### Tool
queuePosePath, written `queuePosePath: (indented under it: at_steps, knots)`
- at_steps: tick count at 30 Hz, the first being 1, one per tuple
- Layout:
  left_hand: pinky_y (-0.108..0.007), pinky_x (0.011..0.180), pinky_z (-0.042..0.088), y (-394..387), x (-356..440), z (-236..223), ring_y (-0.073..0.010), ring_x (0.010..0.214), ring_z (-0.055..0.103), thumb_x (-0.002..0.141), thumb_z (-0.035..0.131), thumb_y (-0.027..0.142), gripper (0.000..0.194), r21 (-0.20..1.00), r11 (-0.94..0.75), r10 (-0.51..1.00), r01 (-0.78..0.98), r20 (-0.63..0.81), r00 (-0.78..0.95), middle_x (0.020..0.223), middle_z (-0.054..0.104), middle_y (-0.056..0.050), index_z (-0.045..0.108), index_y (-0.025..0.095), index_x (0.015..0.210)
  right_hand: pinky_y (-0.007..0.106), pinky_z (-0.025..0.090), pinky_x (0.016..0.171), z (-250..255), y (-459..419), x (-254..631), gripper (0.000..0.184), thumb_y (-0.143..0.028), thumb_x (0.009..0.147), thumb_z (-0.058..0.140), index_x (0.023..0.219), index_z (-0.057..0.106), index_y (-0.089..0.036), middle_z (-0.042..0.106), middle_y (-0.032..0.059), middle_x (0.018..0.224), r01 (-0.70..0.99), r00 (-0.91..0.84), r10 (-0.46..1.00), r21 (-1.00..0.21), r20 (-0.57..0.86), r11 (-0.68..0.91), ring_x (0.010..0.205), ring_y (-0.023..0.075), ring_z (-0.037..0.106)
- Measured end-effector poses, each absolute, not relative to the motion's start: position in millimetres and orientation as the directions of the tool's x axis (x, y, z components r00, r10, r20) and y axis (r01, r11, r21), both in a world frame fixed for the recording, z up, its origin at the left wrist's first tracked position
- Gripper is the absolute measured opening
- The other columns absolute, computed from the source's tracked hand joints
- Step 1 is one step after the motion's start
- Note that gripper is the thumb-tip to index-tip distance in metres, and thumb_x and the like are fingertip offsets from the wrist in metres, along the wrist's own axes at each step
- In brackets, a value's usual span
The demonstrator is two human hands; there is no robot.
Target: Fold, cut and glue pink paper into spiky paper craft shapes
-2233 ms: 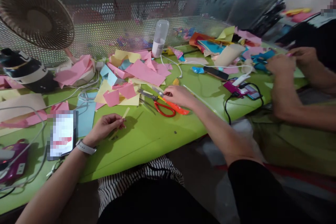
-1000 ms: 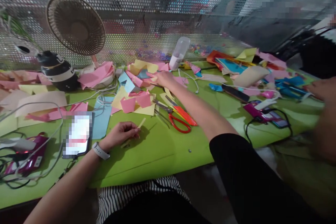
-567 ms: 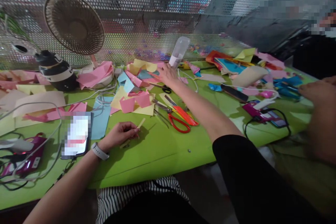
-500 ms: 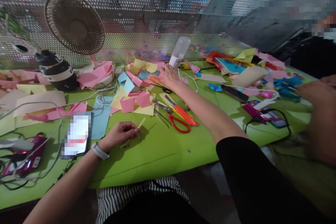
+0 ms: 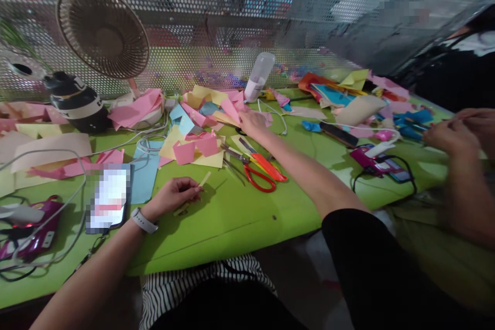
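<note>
My left hand [image 5: 180, 196] rests low over the green table, its thumb and fingers pinching a thin pale yellow paper strip [image 5: 204, 179]. Under it lie small strip scraps [image 5: 181, 210]. My right hand [image 5: 253, 124] reaches forward to the paper heap, its fingertips closed at the edge of a raised piece of pink paper [image 5: 231, 110]; the fingers are partly hidden. A dark, thin tool [image 5: 231, 125] lies just beneath that paper. Nearer me are red-handled scissors [image 5: 260, 178], tweezers [image 5: 235, 171] and an orange-red cutter [image 5: 269, 166].
A fan [image 5: 104, 36], a black jar [image 5: 77, 105] and a white-filled bottle [image 5: 260, 77] stand along the perforated panel. A lit phone [image 5: 109, 197] and cables lie left. On the right are coloured papers [image 5: 363, 108], a power bank [image 5: 373, 160] and another person's hands [image 5: 454, 134].
My right hand has drawn back slightly toward me, and a pink paper now stands raised at its fingertips. My left hand keeps its pinch on the strip. The view has shifted a little.
</note>
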State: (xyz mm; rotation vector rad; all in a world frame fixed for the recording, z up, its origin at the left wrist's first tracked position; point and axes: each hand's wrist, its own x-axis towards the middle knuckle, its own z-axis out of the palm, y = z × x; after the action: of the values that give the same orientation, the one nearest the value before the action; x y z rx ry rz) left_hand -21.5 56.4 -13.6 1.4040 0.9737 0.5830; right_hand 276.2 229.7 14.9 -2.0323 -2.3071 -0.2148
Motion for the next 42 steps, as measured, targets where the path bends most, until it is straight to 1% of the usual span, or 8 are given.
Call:
queuePosePath:
  at_steps: [5, 12, 18, 24, 28, 34, 37, 42]
  knots:
    - [-0.025, 0.062, 0.050, 56, -21, -12, -0.0118, 0.062, 0.061, 0.078, 0.071, 0.057, 0.042, 0.968, 0.127, 0.831, 0.216, -0.223, 0.509, 0.076, 0.074, -0.006, 0.069, 0.016, 0.084, 0.042, 0.051, 0.085, 18, 225, 279, 0.038, -0.014, 0.091, 0.042, 0.117, 0.070, -0.016, 0.067, 0.0197, 0.122, 0.985, -0.141, 0.985, 0.114, 0.100, 0.129, 0.106, 0.0322, 0.066]
    - [-0.024, 0.060, 0.050, 55, -20, -12, -0.0115, 0.061, 0.061, 0.078, 0.071, 0.056, 0.040, 0.971, 0.112, 0.835, 0.213, -0.208, 0.509, 0.075, 0.073, -0.005, 0.069, 0.017, 0.083, 0.046, 0.052, 0.087, 19, 231, 279, 0.034, -0.026, 0.075, 0.071, 0.106, 0.076, -0.014, 0.074, 0.0210, 0.106, 0.987, -0.122, 0.991, 0.097, -0.064, 0.127, 0.102, 0.0370, 0.068]
    - [-0.023, 0.060, 0.049, 55, -20, -10, -0.0110, 0.061, 0.061, 0.079, 0.071, 0.053, 0.036, 0.971, 0.109, 0.829, 0.211, -0.206, 0.520, 0.074, 0.073, -0.005, 0.069, 0.017, 0.081, 0.031, 0.050, 0.075, 23, 248, 292, 0.025, -0.024, 0.073, 0.067, 0.095, 0.078, -0.022, 0.077, 0.0077, 0.093, 0.968, -0.217, 0.953, 0.080, -0.211, 0.238, 0.085, 0.0233, 0.070]
    - [-0.023, 0.056, 0.047, 55, -20, -8, -0.0114, 0.060, 0.060, 0.077, 0.071, 0.057, 0.042, 0.970, 0.100, 0.834, 0.221, -0.203, 0.514, 0.076, 0.074, -0.007, 0.069, 0.015, 0.081, 0.027, 0.041, 0.060, 45, 250, 291, 0.019, -0.028, 0.071, 0.066, 0.084, 0.076, -0.019, 0.075, 0.0062, 0.084, 0.959, -0.270, 0.960, 0.072, -0.072, 0.275, 0.072, 0.0195, 0.064]
    - [-0.023, 0.055, 0.046, 57, -22, -6, -0.0115, 0.059, 0.060, 0.075, 0.072, 0.058, 0.043, 0.972, 0.113, 0.845, 0.208, -0.204, 0.494, 0.076, 0.074, -0.007, 0.069, 0.015, 0.080, 0.025, 0.035, 0.055, 70, 229, 297, 0.018, -0.034, 0.075, 0.064, 0.074, 0.070, -0.017, 0.068, 0.0019, 0.069, 0.939, -0.315, 0.949, -0.143, 0.008, 0.313, 0.062, 0.0150, 0.056]
    - [-0.024, 0.060, 0.047, 62, -28, 1, -0.0121, 0.063, 0.062, 0.073, 0.077, 0.053, 0.042, 0.989, 0.118, 0.905, 0.089, -0.144, 0.400, 0.072, 0.072, -0.004, 0.070, 0.015, 0.089, 0.027, 0.039, 0.056, 72, 135, 301, 0.017, -0.036, 0.076, 0.067, 0.077, 0.069, -0.018, 0.067, 0.0021, 0.070, 0.842, -0.264, 0.956, -0.453, 0.127, 0.293, 0.061, 0.0147, 0.055]
    - [-0.022, 0.057, 0.043, 64, -33, 6, -0.0111, 0.061, 0.059, 0.076, 0.076, 0.049, 0.038, 0.993, 0.081, 0.933, 0.089, -0.107, 0.343, 0.070, 0.070, -0.003, 0.070, 0.014, 0.091, 0.029, 0.043, 0.060, 50, 76, 287, 0.012, -0.033, 0.079, 0.066, 0.078, 0.068, -0.021, 0.068, 0.0027, 0.076, 0.826, -0.348, 0.923, -0.411, 0.164, 0.385, 0.065, 0.0162, 0.059]
    - [-0.024, 0.062, 0.044, 67, -36, 6, -0.0093, 0.059, 0.056, 0.080, 0.073, 0.041, 0.028, 0.999, 0.019, 0.942, 0.041, -0.032, 0.334, 0.067, 0.066, -0.001, 0.069, 0.014, 0.086, 0.033, 0.050, 0.070, 12, 17, 261, 0.013, -0.035, 0.086, 0.062, 0.088, 0.069, -0.024, 0.069, 0.0058, 0.092, 0.788, -0.541, 0.839, -0.317, 0.055, 0.528, 0.081, 0.0203, 0.066]
